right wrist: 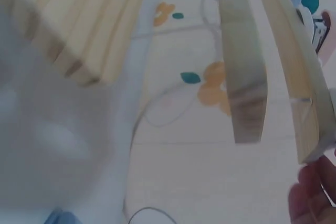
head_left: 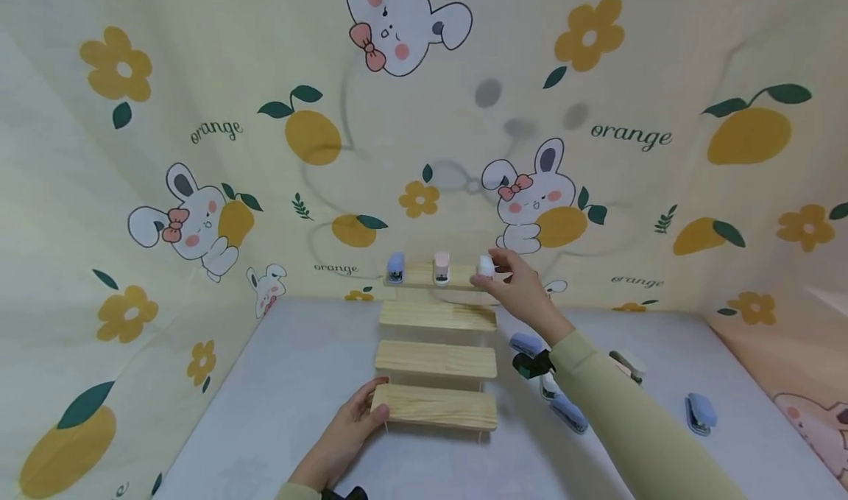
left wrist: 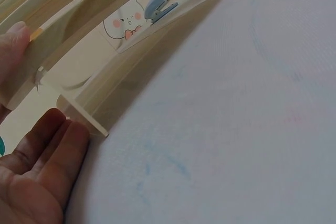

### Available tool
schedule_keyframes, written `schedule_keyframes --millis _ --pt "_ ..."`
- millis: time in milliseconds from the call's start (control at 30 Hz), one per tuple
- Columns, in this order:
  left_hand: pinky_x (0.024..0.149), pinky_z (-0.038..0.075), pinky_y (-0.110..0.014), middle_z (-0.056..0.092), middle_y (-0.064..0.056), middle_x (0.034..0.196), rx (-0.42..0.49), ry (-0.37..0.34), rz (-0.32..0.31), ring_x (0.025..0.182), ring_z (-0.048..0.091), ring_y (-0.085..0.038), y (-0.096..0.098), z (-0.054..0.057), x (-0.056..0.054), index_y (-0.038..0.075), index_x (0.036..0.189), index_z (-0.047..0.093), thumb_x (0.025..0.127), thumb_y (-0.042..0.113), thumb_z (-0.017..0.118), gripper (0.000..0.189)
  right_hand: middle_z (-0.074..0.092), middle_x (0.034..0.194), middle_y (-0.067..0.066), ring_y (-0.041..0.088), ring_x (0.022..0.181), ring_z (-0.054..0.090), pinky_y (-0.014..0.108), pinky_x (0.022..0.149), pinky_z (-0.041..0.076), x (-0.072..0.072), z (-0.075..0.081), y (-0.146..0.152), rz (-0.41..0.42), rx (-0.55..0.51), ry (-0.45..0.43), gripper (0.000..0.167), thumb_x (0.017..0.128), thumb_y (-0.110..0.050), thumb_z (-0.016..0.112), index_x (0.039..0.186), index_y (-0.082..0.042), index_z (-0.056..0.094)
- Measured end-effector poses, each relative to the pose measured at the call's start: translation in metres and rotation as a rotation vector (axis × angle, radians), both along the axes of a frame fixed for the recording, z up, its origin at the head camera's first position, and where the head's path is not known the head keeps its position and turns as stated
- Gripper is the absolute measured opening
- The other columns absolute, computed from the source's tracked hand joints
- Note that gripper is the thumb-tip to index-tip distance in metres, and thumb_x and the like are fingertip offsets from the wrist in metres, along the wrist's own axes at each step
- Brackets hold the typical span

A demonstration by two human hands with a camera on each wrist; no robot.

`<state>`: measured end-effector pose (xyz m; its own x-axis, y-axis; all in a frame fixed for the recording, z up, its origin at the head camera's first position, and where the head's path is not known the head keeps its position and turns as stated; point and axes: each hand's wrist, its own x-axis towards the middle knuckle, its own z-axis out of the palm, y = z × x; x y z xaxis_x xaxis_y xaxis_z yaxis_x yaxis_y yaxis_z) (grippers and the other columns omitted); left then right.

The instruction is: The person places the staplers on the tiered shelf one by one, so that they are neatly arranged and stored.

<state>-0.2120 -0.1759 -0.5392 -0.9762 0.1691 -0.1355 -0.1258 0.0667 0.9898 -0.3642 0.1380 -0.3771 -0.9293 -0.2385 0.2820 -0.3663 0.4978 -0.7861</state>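
A wooden rack rises in tiers toward the wall, its lowest board (head_left: 440,408) nearest me. My left hand (head_left: 341,437) holds the left end of that board, thumb at its front edge; in the left wrist view the other fingers (left wrist: 63,156) reach below it. At the right end of the top board (head_left: 419,274), my right hand (head_left: 526,290) pinches a small white stapler (head_left: 486,266) between thumb and fingers. Along the same board stand a blue stapler (head_left: 395,266) at the left and a pink stapler (head_left: 442,267) in the middle.
Right of the rack, partly behind my forearm, lie a blue stapler (head_left: 525,343), a white one (head_left: 548,386) and another blue one (head_left: 570,415). Farther right are a greyish stapler (head_left: 629,366) and a blue stapler (head_left: 701,413). A printed cloth (head_left: 424,117) hangs behind.
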Motion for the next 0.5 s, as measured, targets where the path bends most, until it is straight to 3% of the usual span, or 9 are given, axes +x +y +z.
schedule_keyframes --millis 200,500 --pt "0.112 0.028 -0.047 0.038 -0.021 0.148 -0.010 -0.010 -0.001 0.136 0.036 -0.033 -0.0029 -0.0027 0.0004 0.014 0.150 0.034 0.093 0.042 0.061 0.069 0.049 0.136 0.012 0.029 0.116 0.049 0.048 0.096 0.045 -0.0003 -0.0039 0.0040 0.069 0.040 -0.055 0.085 0.084 -0.040 0.076 0.149 -0.011 0.030" --pt "0.112 0.028 -0.046 0.036 -0.019 0.149 0.018 -0.003 -0.009 0.137 0.035 -0.032 -0.0020 -0.0012 -0.0009 0.015 0.150 0.034 0.093 0.042 0.062 0.070 0.049 0.136 0.013 0.030 0.114 0.049 0.048 0.093 0.047 -0.0017 -0.0022 0.0033 0.043 0.057 -0.031 0.080 0.086 -0.037 0.074 0.148 -0.010 0.031"
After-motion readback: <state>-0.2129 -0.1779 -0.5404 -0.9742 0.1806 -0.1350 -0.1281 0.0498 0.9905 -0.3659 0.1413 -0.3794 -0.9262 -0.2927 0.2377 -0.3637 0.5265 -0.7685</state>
